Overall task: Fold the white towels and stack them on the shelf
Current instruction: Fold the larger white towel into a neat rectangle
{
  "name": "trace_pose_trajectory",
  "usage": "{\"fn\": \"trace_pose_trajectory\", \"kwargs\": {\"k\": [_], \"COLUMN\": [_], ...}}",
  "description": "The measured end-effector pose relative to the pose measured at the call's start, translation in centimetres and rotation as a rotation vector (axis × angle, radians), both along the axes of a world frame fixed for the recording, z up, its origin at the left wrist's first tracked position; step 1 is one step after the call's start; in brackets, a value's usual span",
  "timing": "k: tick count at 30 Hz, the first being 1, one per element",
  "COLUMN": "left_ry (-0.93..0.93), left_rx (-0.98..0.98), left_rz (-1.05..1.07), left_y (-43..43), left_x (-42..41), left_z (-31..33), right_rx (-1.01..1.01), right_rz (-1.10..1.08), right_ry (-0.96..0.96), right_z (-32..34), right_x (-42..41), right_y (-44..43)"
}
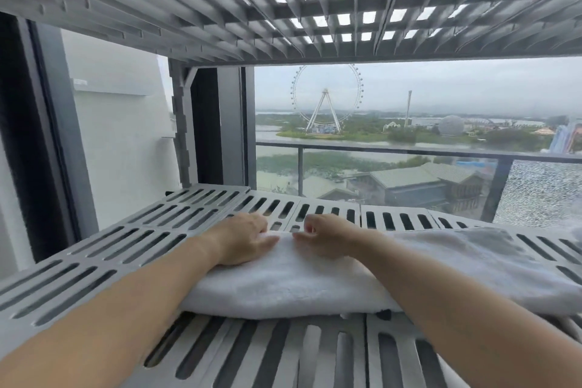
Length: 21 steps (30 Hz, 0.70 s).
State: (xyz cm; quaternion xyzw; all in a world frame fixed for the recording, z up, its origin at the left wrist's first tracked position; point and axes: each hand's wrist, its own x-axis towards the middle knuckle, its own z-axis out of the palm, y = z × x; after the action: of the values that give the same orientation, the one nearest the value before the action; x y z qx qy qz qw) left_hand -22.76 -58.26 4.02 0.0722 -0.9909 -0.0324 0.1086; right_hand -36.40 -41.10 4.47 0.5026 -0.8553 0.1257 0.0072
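A folded white towel [283, 280] lies on the grey slotted shelf [94, 261], reaching from the centre to the right edge of the view. My left hand [242, 238] rests flat on the towel's far left part, fingers straight and pointing right. My right hand [324, 238] sits on the towel's far edge beside it, its fingers curled in and pinching the towel's edge. Both forearms stretch across the shelf's front; the right one covers part of the towel.
Another slotted shelf board [283, 3] hangs close overhead. A shelf post [182, 123] stands at the back left. Behind the shelf is a window [409, 123] with a balcony rail [409, 149]. Bare shelf surface lies left of the towel.
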Motion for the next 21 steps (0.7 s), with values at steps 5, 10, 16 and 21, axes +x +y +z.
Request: {"fn": "trace_pose_trajectory", "kwargs": {"k": [5, 10, 16, 21], "left_ry": [0.025, -0.017, 0.074, -0.013], "left_rx": [-0.053, -0.05, -0.068, -0.177], "left_rz": [-0.103, -0.155, -0.165, -0.171], "left_y": [-1.2, -1.8, -2.6, -3.3], "left_x": [-0.9, -1.7, -2.5, -3.0], "left_z": [0.4, 0.8, 1.1, 0.9], "right_rx": [-0.166, -0.281, -0.314, -0.198], "right_rz": [-0.009, -0.014, -0.058, -0.111], "right_ry": [-0.009, 0.044, 0.05, 0.155], "right_z": [-1.2, -1.5, -0.7, -1.4], "right_x": [0.8, 1.2, 1.0, 0.8], "right_y": [0.0, 0.2, 0.2, -0.4]}}
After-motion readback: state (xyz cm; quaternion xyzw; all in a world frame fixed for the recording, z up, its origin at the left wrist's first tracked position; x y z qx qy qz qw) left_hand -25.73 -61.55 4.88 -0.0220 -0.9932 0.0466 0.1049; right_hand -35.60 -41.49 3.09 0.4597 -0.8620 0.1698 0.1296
